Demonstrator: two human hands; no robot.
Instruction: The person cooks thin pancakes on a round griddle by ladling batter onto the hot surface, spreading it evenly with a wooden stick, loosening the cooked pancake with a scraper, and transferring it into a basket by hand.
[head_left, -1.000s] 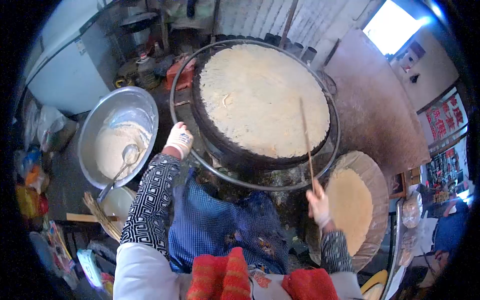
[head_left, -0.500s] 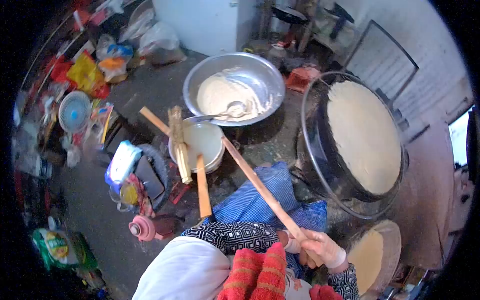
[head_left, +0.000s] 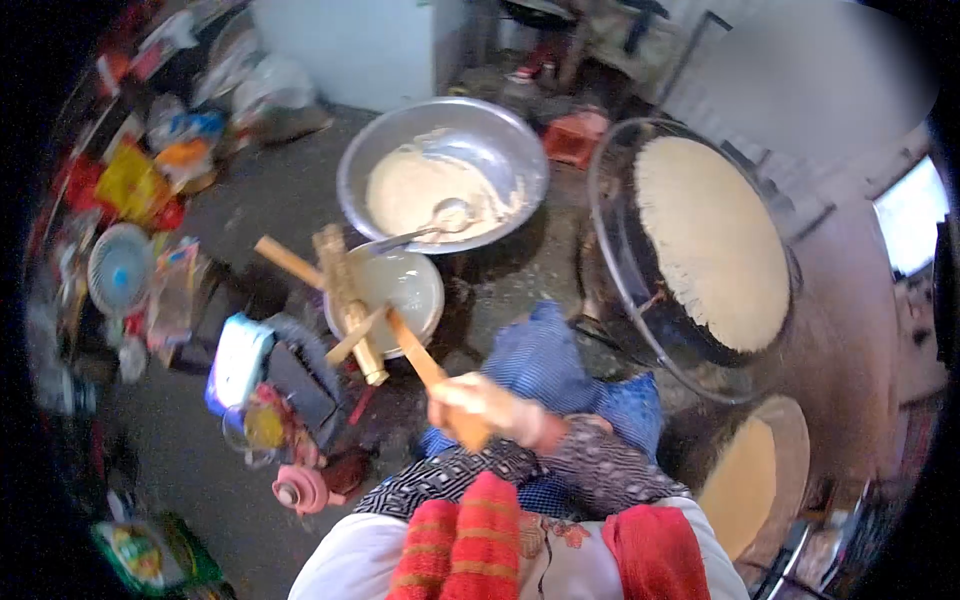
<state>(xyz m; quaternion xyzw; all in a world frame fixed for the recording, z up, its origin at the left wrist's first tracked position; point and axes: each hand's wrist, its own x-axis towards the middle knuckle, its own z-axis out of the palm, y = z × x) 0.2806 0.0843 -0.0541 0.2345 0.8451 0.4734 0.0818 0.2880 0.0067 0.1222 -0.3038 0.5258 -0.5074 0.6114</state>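
Note:
My right hand (head_left: 485,408) reaches across in front of me, closed around a flat wooden scraper (head_left: 418,350). The scraper's far end meets the rim of a white bowl (head_left: 415,290) of cloudy liquid. My left hand is almost wholly hidden behind the right forearm, so its fingers cannot be read. Across the bowl's left side lies a bundled-straw brush (head_left: 345,300), with a thin wooden strip (head_left: 350,342) under or beside it. Behind stands a metal basin (head_left: 360,165) of pale batter (head_left: 405,190), a ladle (head_left: 400,240) resting in it. On the round griddle at right lies a pale batter sheet (head_left: 715,240).
A transparent ring-shaped rim (head_left: 625,310) surrounds the griddle. Near my right side is a container of yellowish batter (head_left: 745,480). At left are a pink bottle (head_left: 303,490), a tissue pack (head_left: 240,360) and a glass mug (head_left: 260,430). Plastic bags (head_left: 275,100) lie farther back.
My right hand has moved left, from the long wooden stick to the scraper by the bowl. The stick is out of its grip. The view has shifted slightly.

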